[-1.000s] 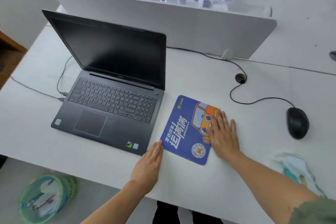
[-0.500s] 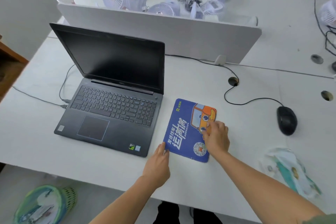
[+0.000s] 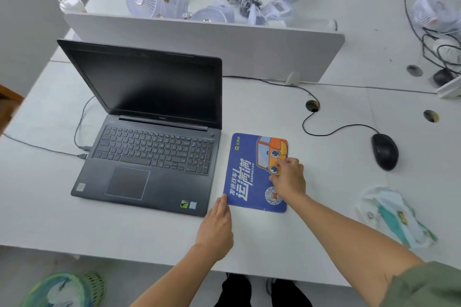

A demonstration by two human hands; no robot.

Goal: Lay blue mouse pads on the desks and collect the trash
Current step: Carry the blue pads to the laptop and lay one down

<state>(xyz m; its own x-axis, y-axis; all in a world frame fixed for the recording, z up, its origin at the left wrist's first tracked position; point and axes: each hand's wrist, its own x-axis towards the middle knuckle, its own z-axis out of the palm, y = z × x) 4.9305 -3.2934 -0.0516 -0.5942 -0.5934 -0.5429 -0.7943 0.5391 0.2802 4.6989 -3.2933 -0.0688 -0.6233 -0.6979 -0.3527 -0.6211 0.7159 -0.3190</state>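
A: Mouse pad [image 3: 245, 172]?
B: Flat on worktop [image 3: 329, 182], 3 o'clock of laptop [image 3: 154, 154]. L hand [image 3: 216, 228] flat at 7 o'clock corner; R hand [image 3: 289, 178] curled on it, pinch unclear. Prob. light, floppy: lift by edge.

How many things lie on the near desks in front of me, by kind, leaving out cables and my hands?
Laptop: 1
Mouse pad: 1
Mouse: 1
Wrapper: 1
Total: 4
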